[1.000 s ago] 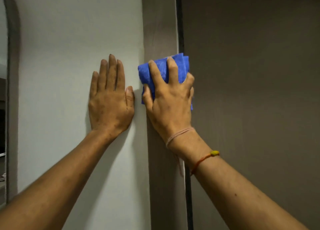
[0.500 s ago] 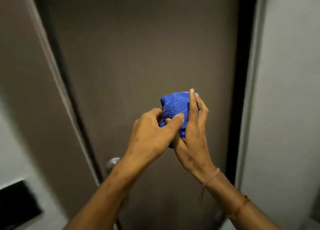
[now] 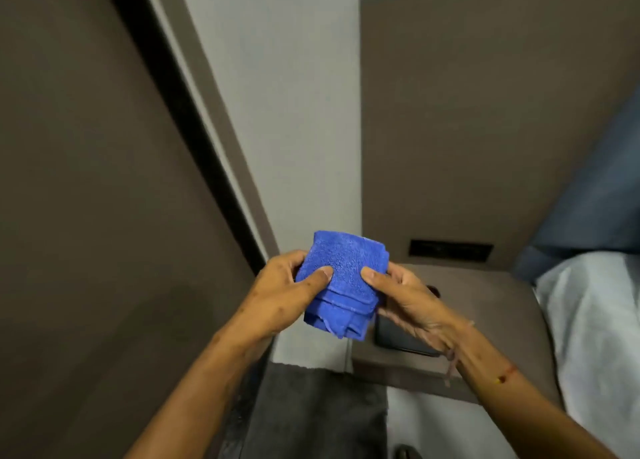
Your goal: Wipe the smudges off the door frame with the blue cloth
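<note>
A folded blue cloth (image 3: 341, 278) is held in front of me, away from any surface, by both hands. My left hand (image 3: 282, 292) grips its left edge with the thumb on top. My right hand (image 3: 403, 296) pinches its right edge, thumb on the front face. The brown door frame (image 3: 211, 112) runs diagonally from the upper left down toward my hands, beside the dark door (image 3: 86, 181) and its black gap. Neither the cloth nor either hand touches the frame.
A brown bedside table (image 3: 485, 303) with a dark phone (image 3: 398, 341) on it stands just behind my right hand. A brown headboard panel (image 3: 485, 112) with a black socket strip (image 3: 450, 249) rises behind it. White bedding (image 3: 595, 320) lies at the right. A dark mat (image 3: 318, 413) lies below.
The cloth came off the left side of the frame, where the right hand pressed it. Both hands now hold it. The view has swung right and down to the bedside table.
</note>
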Demonstrator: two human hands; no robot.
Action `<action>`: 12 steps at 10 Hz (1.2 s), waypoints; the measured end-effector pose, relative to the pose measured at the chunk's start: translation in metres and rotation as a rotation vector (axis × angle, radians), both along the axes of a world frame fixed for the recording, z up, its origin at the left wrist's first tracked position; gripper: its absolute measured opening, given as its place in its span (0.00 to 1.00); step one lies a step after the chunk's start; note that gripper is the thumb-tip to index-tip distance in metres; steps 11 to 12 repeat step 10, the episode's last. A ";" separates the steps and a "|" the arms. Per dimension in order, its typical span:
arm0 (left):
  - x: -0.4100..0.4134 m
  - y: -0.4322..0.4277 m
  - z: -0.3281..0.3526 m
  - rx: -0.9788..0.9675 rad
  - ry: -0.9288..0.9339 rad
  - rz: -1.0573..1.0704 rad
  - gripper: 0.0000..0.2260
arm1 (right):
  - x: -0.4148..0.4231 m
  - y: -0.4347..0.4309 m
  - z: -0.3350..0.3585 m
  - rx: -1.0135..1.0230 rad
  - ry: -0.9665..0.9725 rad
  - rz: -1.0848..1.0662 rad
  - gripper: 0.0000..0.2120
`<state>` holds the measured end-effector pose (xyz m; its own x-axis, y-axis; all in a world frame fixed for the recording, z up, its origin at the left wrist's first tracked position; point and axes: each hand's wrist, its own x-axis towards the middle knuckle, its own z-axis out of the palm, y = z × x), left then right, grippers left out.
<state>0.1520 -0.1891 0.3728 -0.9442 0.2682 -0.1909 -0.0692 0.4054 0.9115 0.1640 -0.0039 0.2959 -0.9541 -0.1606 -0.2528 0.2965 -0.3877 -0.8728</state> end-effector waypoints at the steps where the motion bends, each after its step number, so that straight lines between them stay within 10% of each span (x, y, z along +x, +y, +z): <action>1: -0.041 0.061 -0.058 0.050 -0.195 -0.036 0.06 | -0.020 0.057 -0.047 0.135 -0.124 -0.097 0.24; 6: -0.170 0.239 -0.449 -0.081 -0.586 0.114 0.09 | -0.127 0.200 -0.375 0.541 -0.594 -0.252 0.27; 10: -0.178 0.238 -0.534 -0.488 -0.292 -0.161 0.18 | -0.138 0.187 -0.456 1.158 -0.533 -0.036 0.30; 12: -0.178 0.238 -0.534 -0.488 -0.292 -0.161 0.18 | -0.138 0.187 -0.456 1.158 -0.533 -0.036 0.30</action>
